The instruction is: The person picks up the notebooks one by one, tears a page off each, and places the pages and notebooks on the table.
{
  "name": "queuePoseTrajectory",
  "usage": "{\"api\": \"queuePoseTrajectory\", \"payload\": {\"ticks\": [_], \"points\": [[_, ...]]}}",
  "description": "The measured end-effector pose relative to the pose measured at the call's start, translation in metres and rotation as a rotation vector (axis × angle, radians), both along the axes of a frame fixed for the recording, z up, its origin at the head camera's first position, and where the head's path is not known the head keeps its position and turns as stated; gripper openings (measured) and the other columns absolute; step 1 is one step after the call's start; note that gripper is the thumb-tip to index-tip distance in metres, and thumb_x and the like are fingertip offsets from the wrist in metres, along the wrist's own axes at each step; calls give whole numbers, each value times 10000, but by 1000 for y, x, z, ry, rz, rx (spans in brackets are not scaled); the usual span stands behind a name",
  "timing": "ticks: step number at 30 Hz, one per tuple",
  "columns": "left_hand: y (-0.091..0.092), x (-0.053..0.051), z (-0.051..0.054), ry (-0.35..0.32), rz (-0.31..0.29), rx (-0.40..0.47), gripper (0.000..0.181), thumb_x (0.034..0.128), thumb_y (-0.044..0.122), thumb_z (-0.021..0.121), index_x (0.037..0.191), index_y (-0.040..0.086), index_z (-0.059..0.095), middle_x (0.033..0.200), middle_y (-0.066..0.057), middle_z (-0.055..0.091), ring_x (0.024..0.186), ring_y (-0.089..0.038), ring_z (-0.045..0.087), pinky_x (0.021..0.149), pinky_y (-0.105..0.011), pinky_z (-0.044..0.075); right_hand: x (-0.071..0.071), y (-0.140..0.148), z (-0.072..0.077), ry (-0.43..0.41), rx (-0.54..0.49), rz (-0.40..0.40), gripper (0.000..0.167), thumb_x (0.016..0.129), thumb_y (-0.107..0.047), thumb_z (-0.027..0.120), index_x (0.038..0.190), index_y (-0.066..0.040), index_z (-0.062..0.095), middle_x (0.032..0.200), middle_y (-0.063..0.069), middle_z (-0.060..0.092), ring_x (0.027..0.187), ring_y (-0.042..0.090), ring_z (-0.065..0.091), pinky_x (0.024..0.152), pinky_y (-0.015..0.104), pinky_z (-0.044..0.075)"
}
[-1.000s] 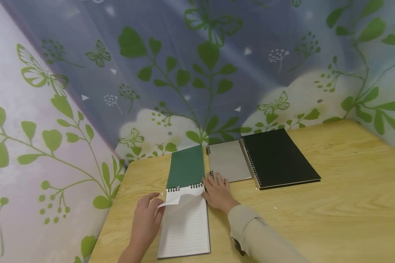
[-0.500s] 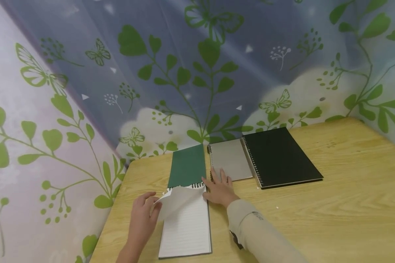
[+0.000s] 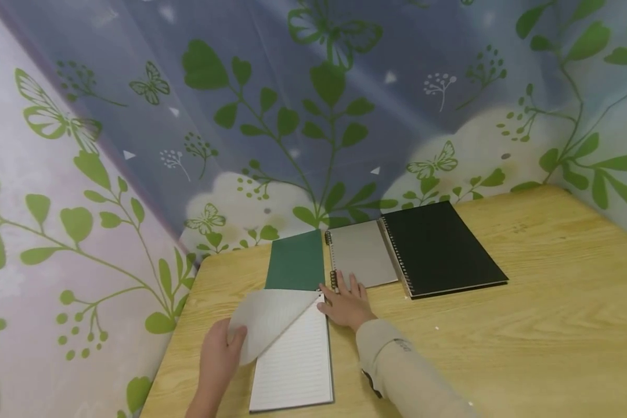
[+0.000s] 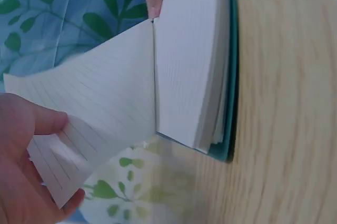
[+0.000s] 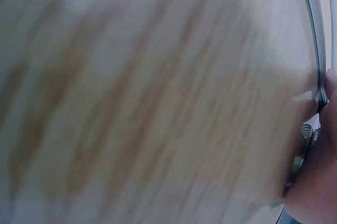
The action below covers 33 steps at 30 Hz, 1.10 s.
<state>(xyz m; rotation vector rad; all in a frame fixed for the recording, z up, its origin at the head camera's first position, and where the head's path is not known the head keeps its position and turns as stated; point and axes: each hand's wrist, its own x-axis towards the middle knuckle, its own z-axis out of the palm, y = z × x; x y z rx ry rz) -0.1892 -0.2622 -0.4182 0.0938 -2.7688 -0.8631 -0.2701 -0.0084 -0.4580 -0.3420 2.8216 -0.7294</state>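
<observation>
One oblong green-covered paper notepad point(image 3: 296, 374), open toward the left edge of the wood-grained tabletop point(image 3: 501, 348), its lifted white ruled sheet point(image 3: 266, 319) pinched by the left hand point(image 3: 220, 351), the right hand point(image 3: 348, 306) laid fingers-spread at the notepad's corner (unclenched), where a slanting pull could tear it raggedly.

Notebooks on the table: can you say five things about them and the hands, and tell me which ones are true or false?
1. The left hand pinches the lifted page. True.
2. The lifted page is plain, without lines. False: it has lines.
3. The gray notebook lies between the green cover and the black notebook. True.
4. The black notebook lies wide open. False: it is closed.
5. The right hand touches the open notebook. True.
</observation>
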Motion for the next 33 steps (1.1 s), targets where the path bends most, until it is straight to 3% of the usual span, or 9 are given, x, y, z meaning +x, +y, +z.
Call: {"api": "queuePoseTrajectory", "payload": {"ticks": [4,6,8,11,13,20,27,33], "points": [[-15,-10,-14,-192,57,127,471,935,277,503,1243,-78,483,1193,-285,543,1064,-405,545,893,-509,451,-1,0,-1,-17,3,-1,539,961,-489,347,1453,-285,274,1556,125,-23,1411,390,-85,1128,551,7],[-23,-16,-23,-275,69,181,566,934,334,492,1334,-56,401,1328,-292,442,1226,-420,432,1003,-540,352,-2,-1,-2,-18,-7,0,537,962,-487,343,1454,-282,274,1556,125,-30,1410,390,-92,1128,551,-1],[-29,-21,-32,-328,58,223,648,926,359,501,1401,-37,307,1433,-287,295,1358,-424,226,1089,-555,198,-1,-1,-4,-16,-13,-2,535,963,-488,338,1454,-288,270,1556,121,-36,1410,385,-100,1129,547,-8],[-37,-27,-44,-340,13,279,695,921,321,525,1440,-21,215,1484,-271,134,1387,-426,-50,1112,-556,2,-1,-2,-5,-9,-23,-2,532,963,-486,336,1452,-285,277,1556,125,-29,1411,384,-99,1128,547,-7],[-40,-28,-50,-330,-11,298,701,914,298,542,1443,-19,206,1483,-264,139,1384,-421,-85,1110,-556,-27,-1,-2,-7,-7,-26,-3,530,964,-490,331,1452,-292,275,1556,123,-29,1412,380,-101,1130,544,-7],[-39,-30,-51,-311,-20,331,678,912,269,547,1440,-10,225,1479,-251,167,1390,-402,-92,1112,-548,-43,-1,0,-7,-11,-37,-14,518,969,-478,325,1452,-296,275,1557,117,-34,1413,372,-107,1131,539,-17],[-39,-30,-53,-306,-42,333,664,924,266,533,1417,-66,236,1475,-287,93,1381,-421,-85,1115,-547,-17,0,1,-7,-3,-31,-23,508,968,-478,328,1444,-306,292,1557,115,-23,1413,372,-105,1132,537,-19],[-41,-29,-52,-322,20,305,746,942,324,495,1422,-102,114,1462,-327,54,1367,-458,51,1116,-535,72,2,-1,-7,7,-44,-32,509,966,-476,334,1441,-296,303,1557,118,-14,1414,376,-95,1130,542,-9]]}}
